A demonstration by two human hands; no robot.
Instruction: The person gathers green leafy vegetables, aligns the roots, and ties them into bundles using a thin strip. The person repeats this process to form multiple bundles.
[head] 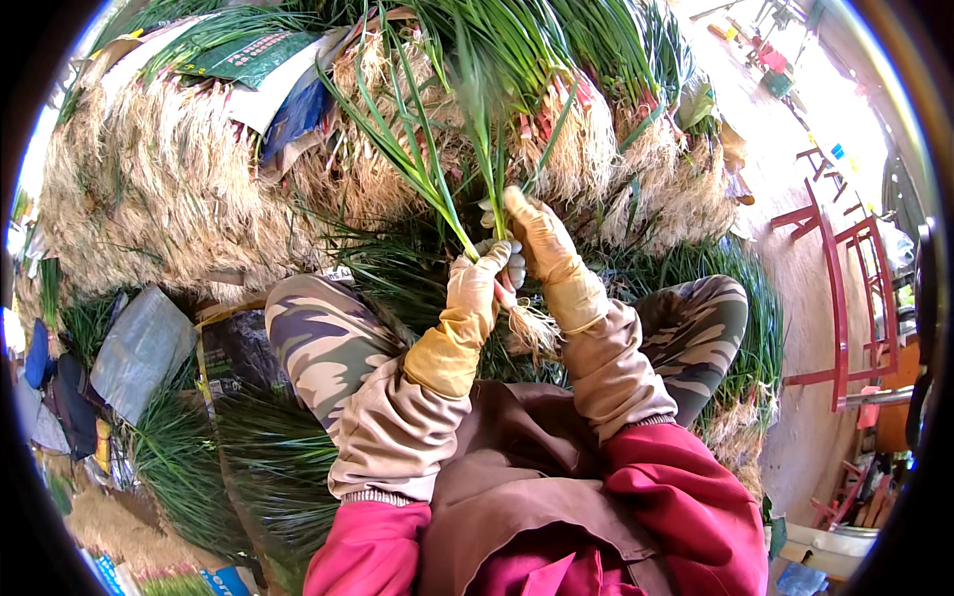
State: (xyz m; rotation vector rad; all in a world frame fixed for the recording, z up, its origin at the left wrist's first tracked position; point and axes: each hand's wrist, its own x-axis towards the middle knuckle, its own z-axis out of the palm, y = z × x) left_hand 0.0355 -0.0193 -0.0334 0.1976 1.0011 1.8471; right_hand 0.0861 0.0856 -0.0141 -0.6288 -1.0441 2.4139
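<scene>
Both my hands wear pale rubber gloves with yellowish cuffs and meet in front of my lap. My left hand (481,279) is closed around green onion stalks (449,201), whose leaves fan up and to the left. Below its fingers hang reddish stems and a tuft of pale roots (531,324). My right hand (533,231) is at a second upright group of green leaves (484,149), its fingers bent beside the stems; whether they grip is partly hidden. Behind the hands stand piled bundles of green onions with long dry roots (574,141).
A long heap of root ends (164,179) lies at the upper left, with a green printed sheet (250,59) on it. Loose green leaves surround my camouflage-clad knees. A grey sheet (145,350) lies at left. Red metal frames (835,298) stand on the floor at right.
</scene>
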